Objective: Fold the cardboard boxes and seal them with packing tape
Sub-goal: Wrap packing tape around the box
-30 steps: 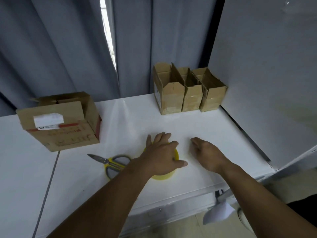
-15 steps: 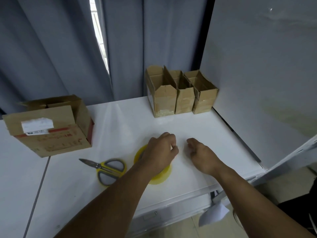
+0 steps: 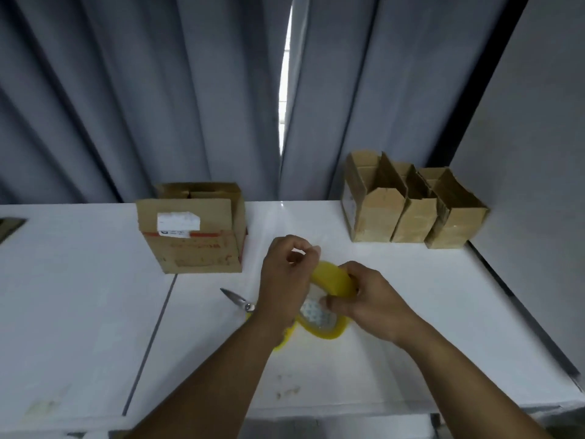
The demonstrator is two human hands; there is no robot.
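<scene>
Yellow tape (image 3: 332, 278) prep | gripping it with right hand (image 3: 373, 301), pinching its end with left hand (image 3: 286, 277) | leaving boxes (image 3: 380, 217) open, unsealed

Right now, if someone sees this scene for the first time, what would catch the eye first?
The roll of yellow tape stands out, tilted up near the middle of the white table. The right hand grips it while the left hand pinches at its upper rim. Next come three small open boxes in a row at the back right, and a larger labelled box at the back left.
</scene>
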